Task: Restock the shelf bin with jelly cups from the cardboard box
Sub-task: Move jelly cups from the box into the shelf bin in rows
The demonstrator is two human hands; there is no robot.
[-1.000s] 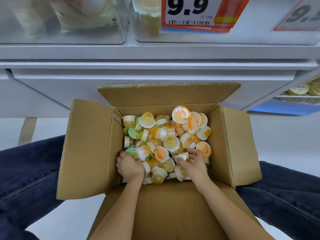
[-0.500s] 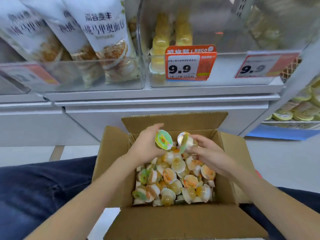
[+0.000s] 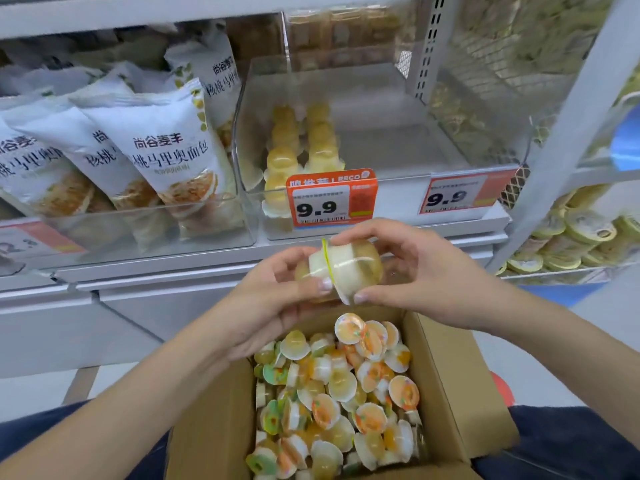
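Shelf bin: we see the clear plastic shelf bin (image 3: 398, 133) holding only two short rows of yellow domed jelly cups (image 3: 301, 147) along its left side; most of its floor is bare, so we judge the restocking barely begun.

Left hand: we find the left hand (image 3: 277, 299) raised above the box, its fingers (image 3: 325, 284) curled round one end of the held stack.

Held cups: two translucent yellow jelly cups with white rims (image 3: 341, 268) are pressed together between both hands, below the orange 9.9 price tag (image 3: 330, 197) and not yet inside the bin.

Right hand: the right hand (image 3: 426, 271) grips the other end, thumb beneath and fingertips on top.

Cardboard box: the open brown cardboard box (image 3: 450, 393) on the lap is full of loose cups (image 3: 343, 393); we judge nearly all the stock remains to be moved.

Change: half a second earlier each hand held its own cup just above the pile; now we see the cups joined, both hands higher and nearer the bin, and the camera tilted up.
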